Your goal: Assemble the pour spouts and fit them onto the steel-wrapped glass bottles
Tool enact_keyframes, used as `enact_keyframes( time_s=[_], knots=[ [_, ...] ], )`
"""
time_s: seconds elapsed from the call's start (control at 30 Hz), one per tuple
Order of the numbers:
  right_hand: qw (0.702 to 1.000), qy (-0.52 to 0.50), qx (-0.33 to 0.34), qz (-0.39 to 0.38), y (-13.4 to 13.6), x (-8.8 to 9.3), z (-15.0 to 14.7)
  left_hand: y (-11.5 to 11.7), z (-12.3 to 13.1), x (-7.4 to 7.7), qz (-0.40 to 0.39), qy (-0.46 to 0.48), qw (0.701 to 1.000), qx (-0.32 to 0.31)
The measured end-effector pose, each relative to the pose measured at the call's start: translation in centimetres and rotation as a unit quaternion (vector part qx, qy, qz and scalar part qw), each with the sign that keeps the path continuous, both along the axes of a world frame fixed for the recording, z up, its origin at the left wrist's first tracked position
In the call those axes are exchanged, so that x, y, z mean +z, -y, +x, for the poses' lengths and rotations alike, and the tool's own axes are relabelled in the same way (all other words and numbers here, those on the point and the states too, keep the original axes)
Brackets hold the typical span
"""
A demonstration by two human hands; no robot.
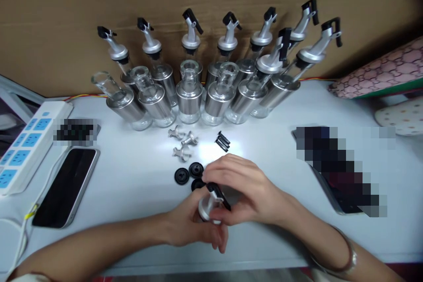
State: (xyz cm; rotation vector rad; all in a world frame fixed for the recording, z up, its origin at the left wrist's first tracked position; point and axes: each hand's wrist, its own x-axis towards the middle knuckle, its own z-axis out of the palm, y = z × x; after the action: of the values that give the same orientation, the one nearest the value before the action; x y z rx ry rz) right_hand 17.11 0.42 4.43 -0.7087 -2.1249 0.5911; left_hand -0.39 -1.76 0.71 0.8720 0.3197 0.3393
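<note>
Near the table's front edge, my left hand (194, 220) is wrapped round a silver pourer spout (206, 208) with a black lever. My right hand (243, 189) closes on the same spout from the other side, its thumb by the lever. The spout's lower part is hidden by my fingers. Just beyond my hands lie black round stopper discs (181, 176), one partly covered. Silver spout bodies (182, 153) and thin black levers (222, 142) rest farther back.
Glass bottles with steel bands (189, 97) stand in rows, several fitted with pourer spouts (191, 35). A power strip (28, 141) and a phone (66, 189) lie left. Another phone (325, 176), partly blurred out, lies right. A cardboard wall (66, 17) rises behind.
</note>
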Motion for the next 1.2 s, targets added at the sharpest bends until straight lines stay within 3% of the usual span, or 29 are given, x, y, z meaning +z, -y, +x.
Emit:
enact_keyframes(
  time_s=[0.13, 0.4, 0.63, 0.8, 1.07, 1.2],
  knots=[
    [1.000, 0.007, -0.010, 0.022, 0.1, -0.3, -0.3, -0.3, 0.1, 0.2, -0.022, 0.009, 1.000, -0.002],
    [0.986, 0.055, -0.123, 0.099, 0.5, 0.2, -0.3, -0.2, 0.5, 0.6, 0.001, -0.007, 1.000, 0.003],
    [0.987, 0.003, -0.100, 0.128, 0.2, -0.2, 0.0, -0.7, -0.2, 2.6, 0.055, -0.076, 0.995, -0.042],
    [0.988, 0.035, -0.096, 0.119, 0.6, 0.0, -0.2, -0.9, -0.3, 1.9, 0.160, -0.114, 0.980, -0.025],
    [0.969, 0.112, -0.107, 0.195, 0.6, -0.2, -0.1, -0.2, -0.4, 1.4, 0.134, -0.127, 0.981, -0.066],
    [0.965, 0.121, -0.122, 0.199, 0.5, -0.3, -0.5, -0.5, -0.4, 1.4, 0.159, -0.126, 0.975, -0.092]
  ],
)
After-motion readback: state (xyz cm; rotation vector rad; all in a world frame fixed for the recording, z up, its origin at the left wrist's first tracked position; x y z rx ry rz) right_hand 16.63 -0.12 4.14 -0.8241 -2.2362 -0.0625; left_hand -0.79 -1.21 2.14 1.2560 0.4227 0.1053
